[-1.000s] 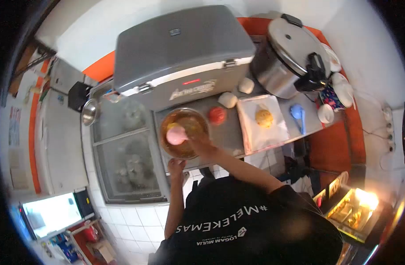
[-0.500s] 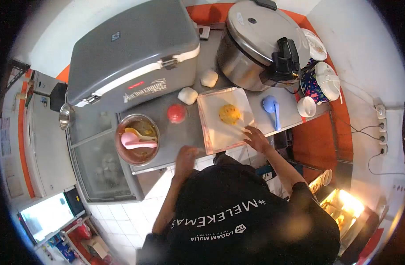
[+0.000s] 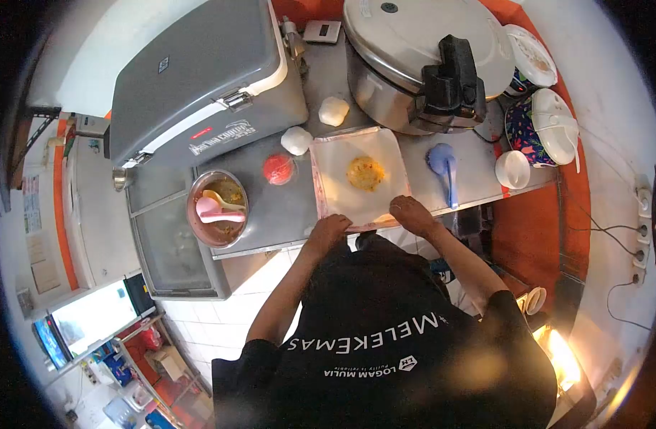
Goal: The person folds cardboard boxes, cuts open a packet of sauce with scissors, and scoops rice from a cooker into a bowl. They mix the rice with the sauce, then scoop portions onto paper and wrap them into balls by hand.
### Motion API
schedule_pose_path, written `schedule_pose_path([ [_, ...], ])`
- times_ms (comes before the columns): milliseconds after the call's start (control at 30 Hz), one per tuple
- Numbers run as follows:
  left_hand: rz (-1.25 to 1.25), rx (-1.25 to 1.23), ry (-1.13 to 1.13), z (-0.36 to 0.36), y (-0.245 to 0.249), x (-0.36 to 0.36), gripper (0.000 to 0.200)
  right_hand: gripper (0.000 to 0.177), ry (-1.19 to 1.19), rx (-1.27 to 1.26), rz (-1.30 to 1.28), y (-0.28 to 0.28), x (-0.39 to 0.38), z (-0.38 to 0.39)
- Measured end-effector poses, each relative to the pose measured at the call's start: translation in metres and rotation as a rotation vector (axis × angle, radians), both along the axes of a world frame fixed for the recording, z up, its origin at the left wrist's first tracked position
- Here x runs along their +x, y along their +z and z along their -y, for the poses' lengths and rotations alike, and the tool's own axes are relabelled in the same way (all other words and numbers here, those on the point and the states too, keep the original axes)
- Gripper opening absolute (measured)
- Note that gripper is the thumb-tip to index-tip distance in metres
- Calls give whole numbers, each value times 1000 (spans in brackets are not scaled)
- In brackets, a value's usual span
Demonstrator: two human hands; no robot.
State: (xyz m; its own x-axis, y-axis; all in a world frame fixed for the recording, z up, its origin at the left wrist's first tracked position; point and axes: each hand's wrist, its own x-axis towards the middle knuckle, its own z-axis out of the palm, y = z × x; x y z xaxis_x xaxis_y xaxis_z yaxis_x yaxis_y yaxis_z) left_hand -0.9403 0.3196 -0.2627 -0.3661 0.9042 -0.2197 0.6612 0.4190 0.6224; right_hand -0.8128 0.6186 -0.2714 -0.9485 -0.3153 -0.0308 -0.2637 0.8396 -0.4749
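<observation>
A stack of wrapping paper sheets (image 3: 335,189) lies at the counter's front edge, with a flattened yellow-orange mound of food (image 3: 366,174) on the top sheet. At the stack's near left corner, my left hand (image 3: 331,232) has its fingers closed on the paper edge. My right hand (image 3: 412,215) pinches the paper at the near right corner. The fingertips of both hands are partly hidden. Left of the stack sit a red ball-shaped thing (image 3: 278,169) and a white wrapped lump (image 3: 296,141). A second white lump (image 3: 334,111) is behind the paper.
A metal bowl (image 3: 193,229) with pink and yellow spoons stands at left. A grey cooler box (image 3: 199,79) and a large steel cooker (image 3: 385,96) take up the back. On the right are a blue rice paddle (image 3: 442,163), a white cup (image 3: 512,170) and a patterned container (image 3: 522,132).
My left hand has moved right onto the paper's near left corner. My right hand has closed on the near right corner. The food looks flatter and wider, and the view has shifted.
</observation>
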Motion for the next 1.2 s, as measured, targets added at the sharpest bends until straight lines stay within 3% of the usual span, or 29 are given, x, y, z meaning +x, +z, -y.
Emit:
schedule_pose_path([
  [267,-182,151,75,1,18,-1,33,22,-69,30,67,17,-16,-2],
  [467,-107,7,159,-9,12,-12,25,24,-138,-135,70,16,-25,-3],
  [567,45,52,179,-10,7,-27,20,22,-224,-268,58,14,-30,-6],
  [667,143,84,209,-14,12,-39,13,22,-86,-267,178,29,-42,-12],
  [767,71,183,262,-23,32,-44,12,17,-148,-218,191,25,-55,-5],
  [867,11,275,405,-30,37,-53,11,16,-273,-186,209,43,-67,-8],
  [967,56,293,603,-35,13,-72,11,22,-249,-224,165,27,-76,-48],
  [1000,58,388,649,-40,6,-76,13,30,-252,-373,32,30,-86,-58],
  [1133,277,561,994,-61,-40,-92,21,37,-704,-305,218,17,-112,-68],
  [1200,375,579,1074,-66,-74,-94,24,35,-733,-207,-38,-6,-113,-57],
])
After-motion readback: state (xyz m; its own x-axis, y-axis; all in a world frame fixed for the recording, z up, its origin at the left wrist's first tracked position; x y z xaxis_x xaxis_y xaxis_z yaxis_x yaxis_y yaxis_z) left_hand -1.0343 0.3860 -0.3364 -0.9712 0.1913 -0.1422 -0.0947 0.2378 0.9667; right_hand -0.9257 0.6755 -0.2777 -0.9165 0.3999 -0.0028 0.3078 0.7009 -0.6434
